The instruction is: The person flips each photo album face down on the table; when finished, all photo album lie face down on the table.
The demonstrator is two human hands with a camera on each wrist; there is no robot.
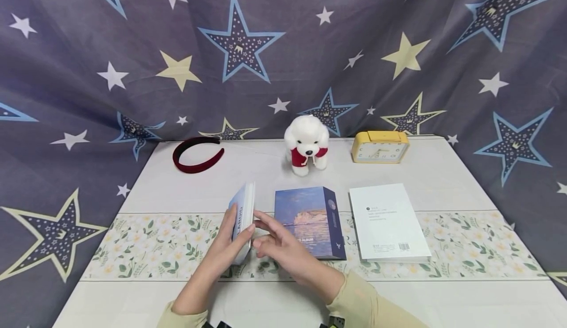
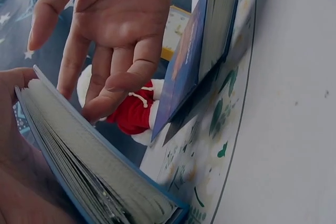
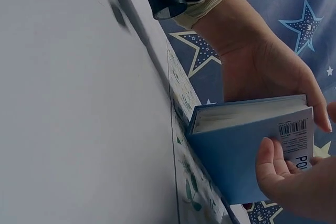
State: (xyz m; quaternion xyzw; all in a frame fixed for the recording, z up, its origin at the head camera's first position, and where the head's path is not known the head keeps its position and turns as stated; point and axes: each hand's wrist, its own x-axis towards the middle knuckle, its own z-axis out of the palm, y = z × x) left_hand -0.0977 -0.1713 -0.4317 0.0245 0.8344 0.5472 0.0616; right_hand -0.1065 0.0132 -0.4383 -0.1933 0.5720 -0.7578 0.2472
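Note:
A blue album with "AROID" lettering stands on edge, tilted, at the left of the floral strip. My left hand grips it, thumb on the near side and fingers round the far cover. Its page edges, slightly fanned, show in the left wrist view. My right hand is close on its right, fingers loosely bent; in the right wrist view fingertips lie against the cover by the barcode. Just right of this hand lies a photo album with a sea-cliff picture, its lower left partly covered by the hand.
A white-backed book lies at the right. Along the back are a dark red headband, a white toy dog in a red top, and a yellow clock. A starry curtain hangs behind the table.

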